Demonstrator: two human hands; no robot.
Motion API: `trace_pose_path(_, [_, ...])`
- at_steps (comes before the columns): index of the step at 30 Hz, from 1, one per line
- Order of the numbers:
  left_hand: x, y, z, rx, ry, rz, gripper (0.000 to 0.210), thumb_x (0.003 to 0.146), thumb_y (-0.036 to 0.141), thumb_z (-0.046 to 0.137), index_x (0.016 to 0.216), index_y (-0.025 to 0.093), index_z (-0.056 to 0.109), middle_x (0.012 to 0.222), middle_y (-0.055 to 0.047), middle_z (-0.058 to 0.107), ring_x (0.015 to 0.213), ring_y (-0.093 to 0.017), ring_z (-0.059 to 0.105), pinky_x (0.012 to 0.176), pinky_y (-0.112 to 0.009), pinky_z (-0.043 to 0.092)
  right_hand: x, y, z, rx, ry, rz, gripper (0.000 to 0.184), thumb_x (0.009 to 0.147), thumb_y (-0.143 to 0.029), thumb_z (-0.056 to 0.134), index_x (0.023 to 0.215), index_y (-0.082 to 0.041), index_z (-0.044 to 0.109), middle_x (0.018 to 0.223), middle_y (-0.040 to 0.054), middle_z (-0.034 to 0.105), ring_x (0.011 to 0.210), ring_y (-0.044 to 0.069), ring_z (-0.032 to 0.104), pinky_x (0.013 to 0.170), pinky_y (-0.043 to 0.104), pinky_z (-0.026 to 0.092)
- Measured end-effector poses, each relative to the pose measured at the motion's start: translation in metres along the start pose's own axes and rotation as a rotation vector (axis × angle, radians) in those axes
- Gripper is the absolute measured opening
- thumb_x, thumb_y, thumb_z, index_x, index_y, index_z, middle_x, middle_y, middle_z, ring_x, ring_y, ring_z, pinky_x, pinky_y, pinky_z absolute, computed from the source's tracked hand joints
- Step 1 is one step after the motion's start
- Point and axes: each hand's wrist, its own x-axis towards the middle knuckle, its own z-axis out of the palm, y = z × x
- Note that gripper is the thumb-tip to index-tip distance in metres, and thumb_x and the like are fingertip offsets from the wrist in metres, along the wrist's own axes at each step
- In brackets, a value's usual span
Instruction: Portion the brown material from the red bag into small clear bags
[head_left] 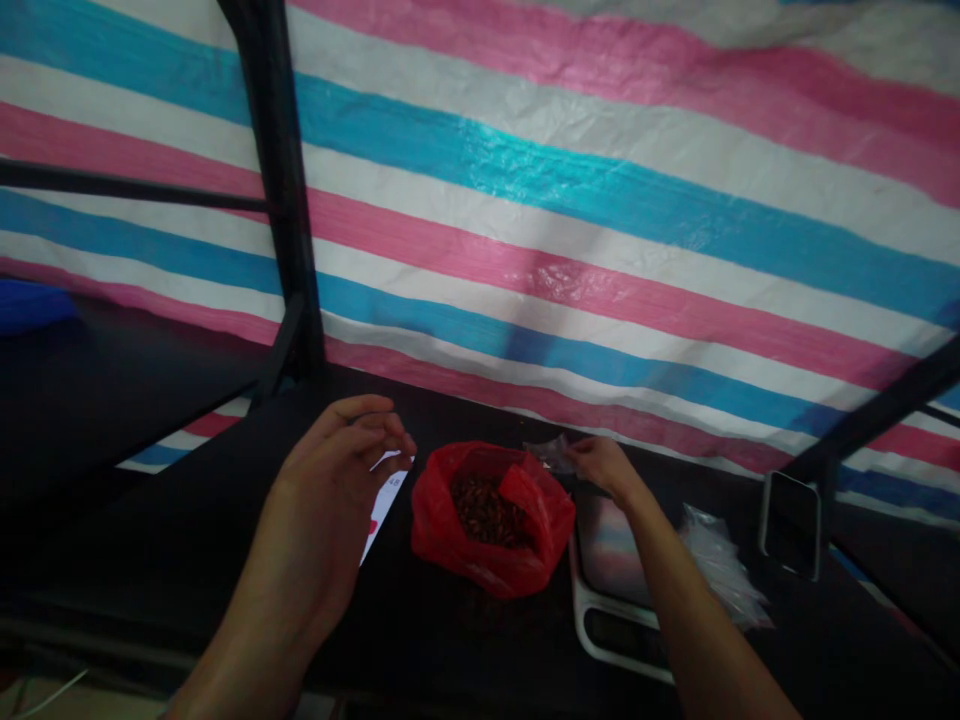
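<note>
Behind the dark table (187, 560) hung a striped tarp (600, 200) on a black frame (281, 200). Our right hand (604, 467) pinched a small clear bag (551, 453) at the far edge, above the scale (611, 585). Our left hand (337, 470) hovered with fingers loosely curled, gripping nothing, over a white card (382, 510). Between both hands sat the red bag (487, 520), mouth open, so the dark beans (487, 512) were within reach. More clear bags (720, 570) lay right of the scale.

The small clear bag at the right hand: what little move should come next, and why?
Probably draw the small clear bag toward the open red bag. The right hand pinches it just behind the red bag, which holds dark pieces; the left hand hovers with nothing in it.
</note>
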Motion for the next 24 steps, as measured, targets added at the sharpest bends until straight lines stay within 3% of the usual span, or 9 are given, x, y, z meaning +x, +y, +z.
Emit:
trace_pose_path(2, [-0.002, -0.002, -0.001, 0.021, -0.039, -0.013, 0.019, 0.065, 0.022, 0.077, 0.083, 0.018, 0.071, 0.075, 0.001, 0.066, 0.070, -0.014, 0.063, 0.062, -0.022, 0.054, -0.010, -0.006, -0.013, 0.204, -0.047, -0.036, 0.040, 0.093, -0.050, 0.073, 0.091, -0.011, 0.083, 0.079, 0.0064, 0.075, 0.066, 0.016, 0.065, 0.060, 0.027, 0.047])
trace_pose_path(6, [-0.011, -0.015, 0.008, 0.183, -0.190, -0.033, 0.019, 0.071, 0.029, 0.078, 0.085, 0.019, 0.070, 0.069, 0.003, 0.065, 0.063, -0.013, 0.057, 0.058, -0.022, 0.046, -0.046, -0.035, -0.032, 0.537, -0.057, -0.116, 0.057, 0.080, -0.067, 0.074, 0.098, -0.014, 0.084, 0.083, 0.0067, 0.077, 0.066, 0.014, 0.061, 0.060, 0.026, 0.044])
trace_pose_path(10, [-0.020, -0.039, 0.021, 0.327, -0.401, -0.037, 0.023, 0.086, 0.042, 0.076, 0.093, 0.021, 0.070, 0.067, 0.004, 0.063, 0.060, -0.014, 0.057, 0.057, -0.024, 0.045, -0.094, -0.077, -0.022, 0.889, -0.095, -0.140, 0.037, 0.063, -0.050, 0.094, 0.074, -0.018, 0.078, 0.072, 0.0028, 0.075, 0.064, 0.015, 0.062, 0.060, 0.026, 0.047])
trace_pose_path(14, [-0.015, -0.056, 0.020, 0.352, -0.482, -0.076, 0.027, 0.094, 0.049, 0.072, 0.092, 0.022, 0.068, 0.070, 0.006, 0.060, 0.061, -0.013, 0.057, 0.057, -0.024, 0.043, -0.119, -0.095, 0.000, 0.982, -0.186, -0.070, 0.039, 0.061, -0.049, 0.096, 0.064, -0.020, 0.070, 0.058, -0.0024, 0.067, 0.054, 0.013, 0.059, 0.053, 0.025, 0.044])
trace_pose_path(20, [-0.005, -0.050, 0.012, 0.352, -0.592, -0.131, 0.033, 0.091, 0.046, 0.075, 0.076, 0.022, 0.059, 0.073, 0.004, 0.061, 0.063, -0.013, 0.052, 0.060, -0.025, 0.042, -0.108, -0.076, 0.004, 1.086, -0.403, -0.077, 0.038, 0.060, -0.046, 0.096, 0.065, -0.020, 0.069, 0.064, -0.0025, 0.068, 0.059, 0.012, 0.058, 0.059, 0.025, 0.046])
trace_pose_path(24, [-0.010, -0.045, 0.018, 0.650, -0.548, 0.000, 0.024, 0.095, 0.030, 0.061, 0.073, 0.023, 0.055, 0.068, 0.004, 0.057, 0.063, -0.015, 0.052, 0.059, -0.026, 0.039, -0.105, -0.074, 0.008, 1.055, -0.361, -0.056, 0.031, 0.066, -0.042, 0.089, 0.066, -0.020, 0.067, 0.063, -0.0040, 0.062, 0.059, 0.012, 0.053, 0.059, 0.025, 0.041])
